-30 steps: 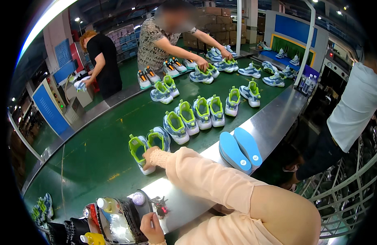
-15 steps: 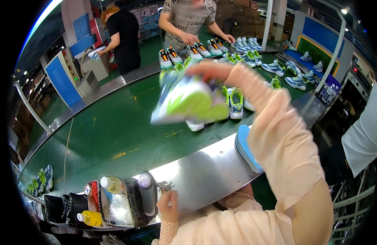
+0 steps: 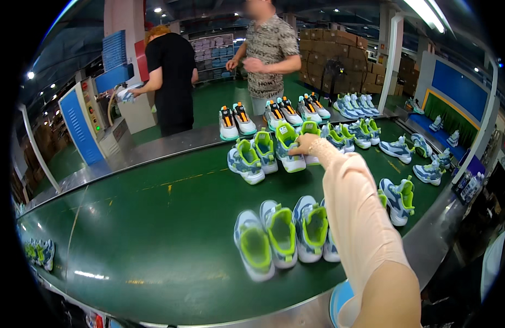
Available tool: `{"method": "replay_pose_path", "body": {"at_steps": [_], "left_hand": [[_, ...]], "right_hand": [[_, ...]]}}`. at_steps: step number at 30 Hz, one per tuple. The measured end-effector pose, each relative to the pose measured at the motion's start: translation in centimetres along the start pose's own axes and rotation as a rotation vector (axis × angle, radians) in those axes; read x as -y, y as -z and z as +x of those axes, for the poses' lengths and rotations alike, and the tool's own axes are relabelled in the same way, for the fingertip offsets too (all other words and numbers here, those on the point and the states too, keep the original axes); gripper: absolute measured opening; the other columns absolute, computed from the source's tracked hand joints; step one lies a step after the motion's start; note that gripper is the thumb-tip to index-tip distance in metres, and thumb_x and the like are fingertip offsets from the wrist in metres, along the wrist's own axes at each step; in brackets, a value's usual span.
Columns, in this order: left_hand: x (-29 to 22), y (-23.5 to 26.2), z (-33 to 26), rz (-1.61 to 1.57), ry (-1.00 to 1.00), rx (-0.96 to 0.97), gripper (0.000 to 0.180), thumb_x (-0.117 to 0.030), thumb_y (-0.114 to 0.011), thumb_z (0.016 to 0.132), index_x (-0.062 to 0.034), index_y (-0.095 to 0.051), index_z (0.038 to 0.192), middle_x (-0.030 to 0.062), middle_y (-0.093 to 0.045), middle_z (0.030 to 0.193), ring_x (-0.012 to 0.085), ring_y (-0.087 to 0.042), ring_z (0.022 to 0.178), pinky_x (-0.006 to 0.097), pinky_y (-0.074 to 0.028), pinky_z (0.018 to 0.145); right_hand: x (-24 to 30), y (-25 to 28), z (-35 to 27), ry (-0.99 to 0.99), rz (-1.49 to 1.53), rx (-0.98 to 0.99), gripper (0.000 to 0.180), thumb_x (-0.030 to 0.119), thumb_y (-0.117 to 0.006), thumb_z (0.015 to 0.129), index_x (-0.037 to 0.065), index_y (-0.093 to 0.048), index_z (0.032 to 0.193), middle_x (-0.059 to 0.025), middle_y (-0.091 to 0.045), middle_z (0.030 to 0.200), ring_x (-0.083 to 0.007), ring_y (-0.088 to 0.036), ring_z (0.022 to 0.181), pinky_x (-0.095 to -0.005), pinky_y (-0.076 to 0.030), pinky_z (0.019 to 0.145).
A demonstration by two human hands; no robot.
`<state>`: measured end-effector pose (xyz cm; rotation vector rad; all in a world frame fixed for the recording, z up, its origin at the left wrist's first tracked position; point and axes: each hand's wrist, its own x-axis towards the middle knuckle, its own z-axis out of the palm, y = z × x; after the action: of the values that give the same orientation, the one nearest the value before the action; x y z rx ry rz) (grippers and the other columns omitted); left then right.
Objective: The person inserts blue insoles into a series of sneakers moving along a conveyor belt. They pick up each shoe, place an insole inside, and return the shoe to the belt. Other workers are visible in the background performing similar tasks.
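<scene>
**Handling a green-lined shoe [image 3: 290, 159] on the far part of a green work surface [image 3: 170, 240]**

Progress can be judged only in part. The far group is well populated: a matching blue-grey pair [image 3: 246, 162] stands just left of the grasped shoe, and further shoes [image 3: 363, 133] of the same pattern stand to its right. Handling of the grasped shoe appears unfinished, since the fingers have not left it; whether its sole rests fully on the surface cannot be told. Nearer the wearer, a row of matching shoes [image 3: 279, 235] stands apart from the far group and out of the hand's grasp; it seems to be the portion left untouched at this moment. Its right end is hidden by the pale sleeve [image 3: 364, 218], so no full count is possible.

The right hand [image 3: 306, 145] reaches across the surface, its fingers closed on the collar of the green-lined shoe. A companion shoe [image 3: 311, 129] lies immediately beyond and to the right, partly covered by the hand; whether it too is gripped is unclear. The left hand is outside the view, so its state cannot be told. Beyond the grasped shoe, white-and-orange shoes [image 3: 288, 113] line the metal ledge [image 3: 154, 150].
</scene>
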<state>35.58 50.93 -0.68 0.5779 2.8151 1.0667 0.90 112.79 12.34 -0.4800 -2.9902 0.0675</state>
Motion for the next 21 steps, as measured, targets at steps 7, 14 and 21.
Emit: {"method": "replay_pose_path", "body": {"at_steps": [7, 14, 21], "left_hand": [[-1.0, 0.4, -0.3, 0.049, 0.048, -0.018, 0.037, -0.017, -0.067, 0.076, -0.0027, -0.060, 0.110, 0.0195, -0.054, 0.119, 0.0332, -0.051, 0.109, 0.042, -0.041, 0.092], [-7.5, 1.2, 13.1, -0.107, -0.460, -0.081, 0.049, -0.011, -0.058, 0.080, -0.0011, -0.044, 0.126, 0.0207, -0.050, 0.116, 0.0391, -0.045, 0.107, 0.045, -0.038, 0.092], [-13.6, -7.0, 29.2, 0.521, -0.422, 0.222, 0.056, -0.012, -0.060, 0.075, -0.0184, -0.045, 0.128, 0.0192, -0.059, 0.104, 0.0372, -0.056, 0.098, 0.045, -0.048, 0.081]], "right_hand": [[-2.4, -3.4, 1.6, 0.017, 0.027, 0.038, 0.055, 0.037, -0.068, 0.070, 0.010, -0.057, 0.116, -0.0160, -0.060, 0.112, -0.0311, -0.058, 0.103, -0.0384, -0.047, 0.087], [7.9, 12.4, -24.7, 0.182, 0.432, -0.007, 0.039, 0.035, -0.061, 0.079, 0.008, -0.059, 0.108, -0.0143, -0.065, 0.076, -0.0260, -0.063, 0.073, -0.0394, -0.046, 0.064], [11.9, 4.0, -51.8, -0.183, 0.023, 0.218, 0.058, 0.045, -0.063, 0.075, 0.008, -0.052, 0.119, -0.0169, -0.062, 0.090, -0.0338, -0.062, 0.075, -0.0432, -0.050, 0.068]]}}
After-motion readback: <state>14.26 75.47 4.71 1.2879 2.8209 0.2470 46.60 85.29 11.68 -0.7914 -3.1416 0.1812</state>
